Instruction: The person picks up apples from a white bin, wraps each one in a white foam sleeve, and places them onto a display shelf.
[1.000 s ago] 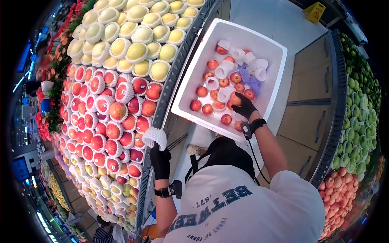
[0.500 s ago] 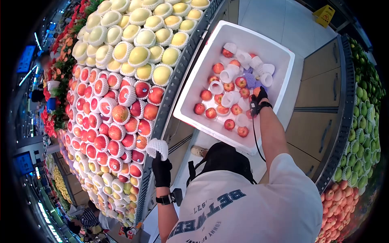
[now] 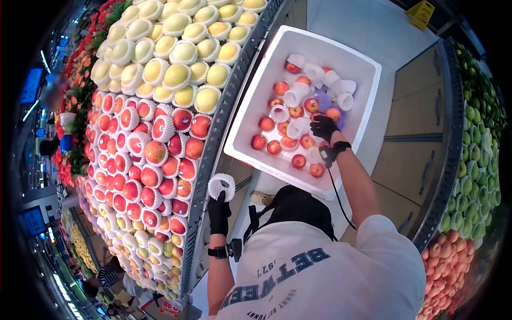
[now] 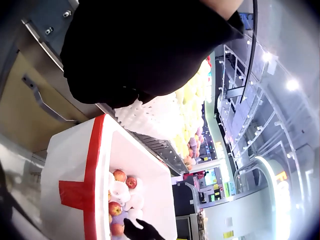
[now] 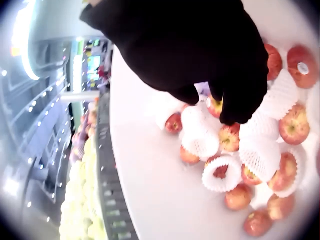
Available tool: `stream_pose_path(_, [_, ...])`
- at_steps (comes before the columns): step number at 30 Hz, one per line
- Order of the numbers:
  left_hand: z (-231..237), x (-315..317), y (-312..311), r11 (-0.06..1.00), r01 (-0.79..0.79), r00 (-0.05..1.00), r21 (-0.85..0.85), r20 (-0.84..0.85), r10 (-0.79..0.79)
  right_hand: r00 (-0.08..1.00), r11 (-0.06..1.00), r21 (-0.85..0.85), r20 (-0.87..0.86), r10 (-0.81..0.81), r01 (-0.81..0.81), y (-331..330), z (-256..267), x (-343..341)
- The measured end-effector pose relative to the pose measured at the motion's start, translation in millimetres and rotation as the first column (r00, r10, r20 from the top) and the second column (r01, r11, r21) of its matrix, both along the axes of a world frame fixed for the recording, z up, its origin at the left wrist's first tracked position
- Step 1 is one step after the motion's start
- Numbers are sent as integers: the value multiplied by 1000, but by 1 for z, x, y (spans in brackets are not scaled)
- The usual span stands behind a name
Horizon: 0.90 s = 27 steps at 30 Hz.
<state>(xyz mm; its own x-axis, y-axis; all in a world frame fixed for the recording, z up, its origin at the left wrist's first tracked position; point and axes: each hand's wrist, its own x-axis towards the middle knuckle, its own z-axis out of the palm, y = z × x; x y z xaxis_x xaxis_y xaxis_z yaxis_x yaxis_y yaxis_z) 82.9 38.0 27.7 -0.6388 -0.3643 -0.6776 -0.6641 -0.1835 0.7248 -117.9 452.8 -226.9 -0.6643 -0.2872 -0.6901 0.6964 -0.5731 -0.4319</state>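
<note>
“Pale floor tiles (image 3: 346, 24), a white foam box (image 3: 256, 114) on our front side, a fruit display rail (image 3: 227, 96) to the left. Apples lie loose inside the box among foam nets. How are our hands set?”

“Left hand (image 3: 218, 214) pinches a white foam net sleeve (image 3: 221, 186) between thumb and fingers, beside the rail. Right hand (image 3: 325, 128) is over the box: fingers bent down, thumb apart from them, no fruit seen in the grip. Nearest red apple (image 3: 332, 113) sits just beside the fingers, by purple foam netting (image 3: 323, 100). Contact with any apple we cannot tell; the glove covers the fingertips.”

“How would we work it well?”

“Come down from above, spread round one apple, close with the finger pads, and lift straight so neighbours aren't knocked. Watch for bruising and for nets snagging. With the sleeve, we'd pinch lightly and leave its mouth round.”

“Against the frame half a second back?”

“Right hand was on an apple near the box's right side; now it sits further left and that side's apple lies uncovered. Sleeve has turned its opening into view and stands clearer of the rail.”
</note>
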Motion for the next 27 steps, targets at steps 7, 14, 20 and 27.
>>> stream_pose_path(7, [-20,-19,19,931,357,926,-74,159,-343,444,588,421,-396,804,-690,-133,188,39])
stream_pose_path(14, [4,-32,63,831,549,834,-84,115,-540,-6,331,862,-361,933,-385,-181,204,82])
stream_pose_path(20, [11,-25,50,862,507,862,-12,2,-507,174,423,891,-396,902,-165,-110,161,55])
stream_pose_path(27, [11,-8,16,926,378,925,10,-53,-377,604,182,983,-156,781,19,-1,129,15])
